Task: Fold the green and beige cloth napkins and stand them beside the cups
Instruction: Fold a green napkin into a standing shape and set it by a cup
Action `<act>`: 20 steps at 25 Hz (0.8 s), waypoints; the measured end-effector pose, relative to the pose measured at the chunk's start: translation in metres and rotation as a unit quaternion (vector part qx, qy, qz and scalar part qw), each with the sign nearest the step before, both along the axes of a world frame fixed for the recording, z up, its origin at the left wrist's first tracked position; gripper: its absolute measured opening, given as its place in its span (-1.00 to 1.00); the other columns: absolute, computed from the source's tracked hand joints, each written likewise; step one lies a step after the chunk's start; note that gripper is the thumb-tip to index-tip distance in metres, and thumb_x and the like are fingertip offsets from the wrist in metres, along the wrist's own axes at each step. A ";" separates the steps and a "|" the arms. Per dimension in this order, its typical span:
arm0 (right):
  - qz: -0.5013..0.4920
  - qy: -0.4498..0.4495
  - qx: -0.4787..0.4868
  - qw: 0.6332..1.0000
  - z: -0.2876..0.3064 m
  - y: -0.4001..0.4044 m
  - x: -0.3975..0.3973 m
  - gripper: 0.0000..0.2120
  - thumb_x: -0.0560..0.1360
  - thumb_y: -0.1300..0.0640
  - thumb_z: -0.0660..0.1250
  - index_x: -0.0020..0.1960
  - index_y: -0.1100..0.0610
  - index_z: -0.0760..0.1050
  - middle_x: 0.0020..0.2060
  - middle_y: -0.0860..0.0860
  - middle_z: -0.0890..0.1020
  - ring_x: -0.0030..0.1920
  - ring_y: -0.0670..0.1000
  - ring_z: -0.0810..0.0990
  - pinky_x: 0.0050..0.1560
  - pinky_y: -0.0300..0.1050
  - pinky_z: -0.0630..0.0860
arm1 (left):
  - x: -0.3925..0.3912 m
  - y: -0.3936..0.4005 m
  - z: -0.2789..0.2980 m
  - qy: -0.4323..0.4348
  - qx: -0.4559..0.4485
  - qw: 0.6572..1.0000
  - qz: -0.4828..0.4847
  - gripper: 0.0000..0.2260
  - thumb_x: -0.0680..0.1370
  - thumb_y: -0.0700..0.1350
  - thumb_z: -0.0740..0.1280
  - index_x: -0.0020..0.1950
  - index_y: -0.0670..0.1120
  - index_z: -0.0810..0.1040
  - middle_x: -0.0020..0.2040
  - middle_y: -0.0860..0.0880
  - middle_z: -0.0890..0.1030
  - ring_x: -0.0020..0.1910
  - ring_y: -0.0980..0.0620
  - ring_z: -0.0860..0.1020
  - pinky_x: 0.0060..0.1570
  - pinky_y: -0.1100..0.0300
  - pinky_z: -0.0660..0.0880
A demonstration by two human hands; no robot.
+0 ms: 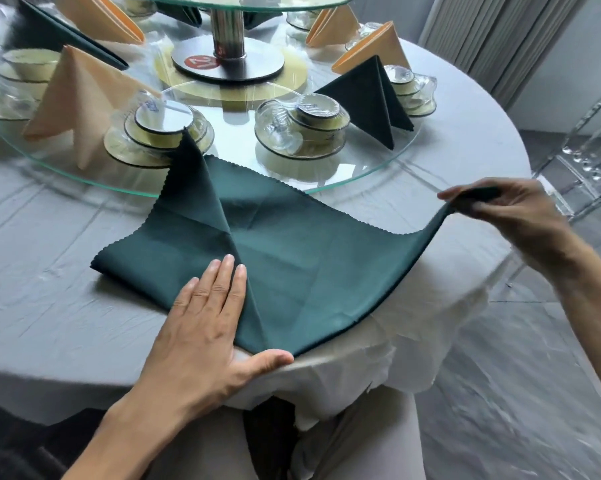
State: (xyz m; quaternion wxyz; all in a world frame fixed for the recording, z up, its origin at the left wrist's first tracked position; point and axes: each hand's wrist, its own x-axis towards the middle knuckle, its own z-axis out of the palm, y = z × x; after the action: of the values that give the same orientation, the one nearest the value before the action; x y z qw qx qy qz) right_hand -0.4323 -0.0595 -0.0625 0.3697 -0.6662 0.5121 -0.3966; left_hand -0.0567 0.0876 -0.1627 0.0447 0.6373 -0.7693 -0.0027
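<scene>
Left hand [205,317] is lying flat, fingers straight, pinning the napkin [292,258] so it can't slide; right hand [506,216] is pinching its corner. Likely readying a fold

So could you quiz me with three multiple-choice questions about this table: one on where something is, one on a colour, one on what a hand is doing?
1. Where does the left hand rest?
A. on a cup
B. flat on the green napkin
C. on the glass turntable

2. What colour is the folded napkin standing at the turntable's left?
A. beige
B. red
C. blue

3. What is the right hand doing?
A. hanging idle
B. pressing flat
C. pinching a lifted napkin corner

Answers: 1 B, its straight fingers lie on the cloth; 2 A, it is pale peach-beige; 3 C, the corner is raised off the table.
</scene>
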 end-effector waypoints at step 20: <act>0.098 0.307 -0.170 0.931 -0.013 -0.087 0.294 -0.70 0.50 0.06 0.36 0.21 0.07 0.55 0.10 0.04 0.66 0.09 0.11 0.60 0.13 0.02 0.51 | 0.004 0.006 0.005 0.019 -0.005 0.997 -0.075 -0.10 0.40 0.60 -0.04 0.60 0.12 0.14 0.63 -0.02 0.09 0.58 -0.15 0.10 0.37 -0.35 0.05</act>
State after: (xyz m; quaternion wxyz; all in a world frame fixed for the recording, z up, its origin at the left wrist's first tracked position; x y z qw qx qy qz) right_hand -0.1387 -0.1467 -0.0751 0.1120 -0.8553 0.4577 -0.2155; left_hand -0.0525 0.0935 -0.1573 0.0623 0.5770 -0.8142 -0.0142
